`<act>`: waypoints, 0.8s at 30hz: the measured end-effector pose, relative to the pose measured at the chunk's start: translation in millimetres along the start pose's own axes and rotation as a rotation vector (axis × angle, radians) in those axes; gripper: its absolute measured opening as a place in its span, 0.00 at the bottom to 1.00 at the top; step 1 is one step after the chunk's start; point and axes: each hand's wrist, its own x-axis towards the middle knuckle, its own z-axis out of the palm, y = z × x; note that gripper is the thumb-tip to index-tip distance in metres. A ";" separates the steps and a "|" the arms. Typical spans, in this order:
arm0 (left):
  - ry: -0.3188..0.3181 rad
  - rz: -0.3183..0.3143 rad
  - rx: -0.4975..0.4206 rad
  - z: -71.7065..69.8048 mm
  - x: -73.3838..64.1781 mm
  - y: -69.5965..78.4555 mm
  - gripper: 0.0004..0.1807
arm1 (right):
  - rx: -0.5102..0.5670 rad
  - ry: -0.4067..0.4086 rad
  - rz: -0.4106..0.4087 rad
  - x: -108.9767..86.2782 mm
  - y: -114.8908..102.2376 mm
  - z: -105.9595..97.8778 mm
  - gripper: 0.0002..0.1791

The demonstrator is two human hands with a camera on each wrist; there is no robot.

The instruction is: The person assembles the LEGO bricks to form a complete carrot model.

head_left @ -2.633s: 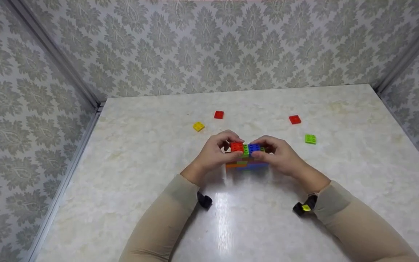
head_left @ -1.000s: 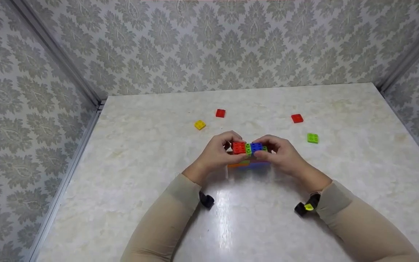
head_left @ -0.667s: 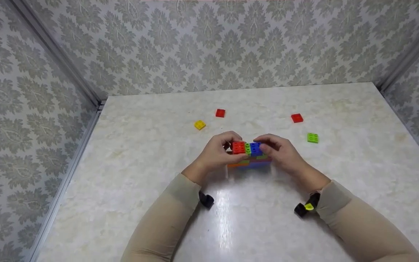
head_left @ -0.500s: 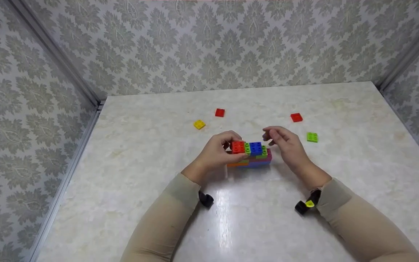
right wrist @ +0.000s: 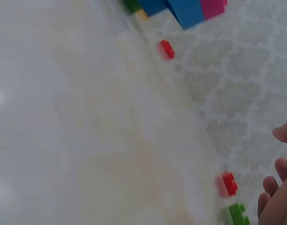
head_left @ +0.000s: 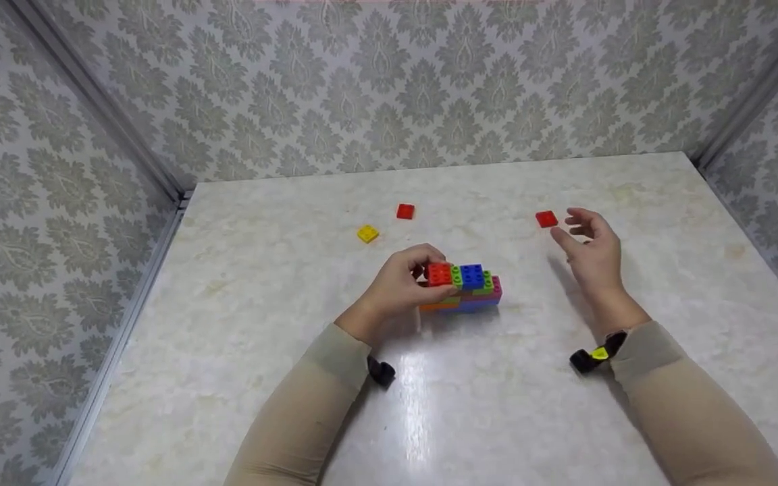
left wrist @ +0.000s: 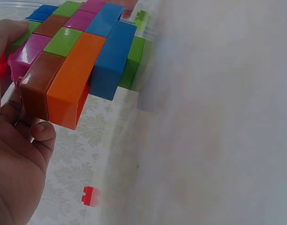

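My left hand [head_left: 399, 287] holds a built wall of toy bricks [head_left: 473, 277] by its left end, thumb on the near side and fingers behind. A red brick, a narrow green one and a blue one form its top in the head view. The left wrist view shows rows of brown, orange, blue, green and pink bricks [left wrist: 71, 79] joined together. My right hand [head_left: 595, 253] hangs over the right of the table with fingers loosely bent and nothing in them. Beside its fingertips lies a loose red brick [head_left: 546, 219]. A loose green brick [right wrist: 237, 214] shows in the right wrist view; the hand hides it from the head view.
At the back of the table [head_left: 261, 270] lie another red brick [head_left: 405, 211] and a yellow brick [head_left: 367, 233]. Patterned wall panels [head_left: 389, 88] stand behind the table and along both sides.
My right hand has let go of the brick wall and moved right and away from me, near the loose red brick and over the green one. My left hand keeps its hold.
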 end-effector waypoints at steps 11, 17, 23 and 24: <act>0.005 -0.006 -0.006 1.6 0.4 -1.0 0.14 | -0.261 -0.191 0.048 18.2 26.8 -55.4 0.38; 0.008 -0.004 -0.018 2.6 -0.1 -1.9 0.14 | -0.408 -0.324 0.022 25.6 34.1 -65.3 0.42; 0.005 -0.010 -0.024 1.5 -0.1 -1.9 0.13 | -0.528 -0.431 0.032 31.5 33.5 -68.2 0.40; 0.006 -0.012 -0.023 1.2 0.1 -1.9 0.13 | -0.537 -0.435 0.027 31.8 33.3 -68.0 0.39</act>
